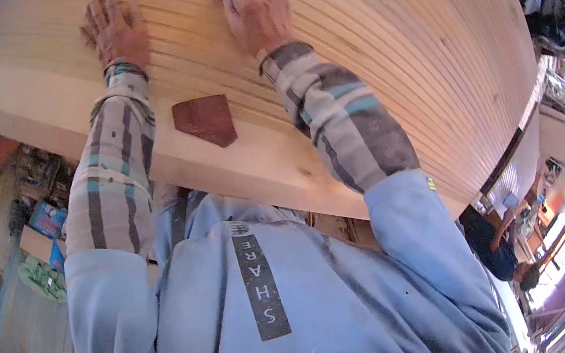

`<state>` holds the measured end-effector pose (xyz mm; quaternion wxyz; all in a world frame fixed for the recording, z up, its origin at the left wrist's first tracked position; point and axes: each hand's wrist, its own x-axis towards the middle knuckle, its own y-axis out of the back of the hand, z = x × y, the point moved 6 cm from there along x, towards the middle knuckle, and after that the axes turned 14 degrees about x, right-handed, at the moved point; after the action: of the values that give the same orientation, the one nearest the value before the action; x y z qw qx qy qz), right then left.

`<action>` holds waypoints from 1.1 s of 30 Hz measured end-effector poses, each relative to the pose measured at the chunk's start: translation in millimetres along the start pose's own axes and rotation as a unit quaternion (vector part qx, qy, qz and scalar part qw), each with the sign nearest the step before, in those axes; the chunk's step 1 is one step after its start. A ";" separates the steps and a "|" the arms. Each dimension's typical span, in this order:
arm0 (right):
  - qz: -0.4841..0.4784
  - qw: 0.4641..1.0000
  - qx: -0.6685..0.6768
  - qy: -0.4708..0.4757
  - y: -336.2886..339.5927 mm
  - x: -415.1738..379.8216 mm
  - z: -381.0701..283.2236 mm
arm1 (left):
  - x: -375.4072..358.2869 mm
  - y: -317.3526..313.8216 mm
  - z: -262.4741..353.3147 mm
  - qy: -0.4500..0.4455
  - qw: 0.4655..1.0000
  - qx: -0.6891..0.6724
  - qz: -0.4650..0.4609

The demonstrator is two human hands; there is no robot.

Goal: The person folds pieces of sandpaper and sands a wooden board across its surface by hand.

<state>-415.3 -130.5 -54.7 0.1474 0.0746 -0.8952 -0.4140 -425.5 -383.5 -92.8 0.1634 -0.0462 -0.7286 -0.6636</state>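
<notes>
A large pale wooden panel [202,62] with many narrow parallel grooves fills the upper part of the head view. My left hand [116,33] lies on it at the upper left, fingers spread, with a white wrapping on one fingertip. Farther right, my right hand [260,15] rests on the grooves with its fingers curled under. A small dark tip shows beside its thumb; what it belongs to is hidden. Between my forearms, near the panel's close edge, lies a dark red five-sided piece [206,122] that looks like sandpaper. Neither hand touches it.
My body stands against the panel's near edge. Boxes [47,219] and green packets [42,278] sit below on the left. At the lower right, another person [494,237] is near wooden framing. Dark clutter lies beyond the panel's right edge.
</notes>
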 end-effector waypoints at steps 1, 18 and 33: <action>0.030 0.999 0.011 0.023 15.2 -23.0 15.0 | 0.8 0.1 1.8 -0.001 1.000 -0.008 0.000; 0.019 0.996 0.023 0.080 -65.1 54.5 -32.6 | -2.2 -1.9 -3.1 -0.014 0.999 0.040 -0.004; 0.008 0.995 -0.012 -0.103 95.9 -114.6 69.7 | -0.4 10.6 5.2 0.023 0.999 0.003 -0.049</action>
<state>-330.8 10.8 -47.4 0.0586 0.0230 -0.9010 -0.4292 -423.0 -377.0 -83.2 0.1471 0.0053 -0.7279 -0.6697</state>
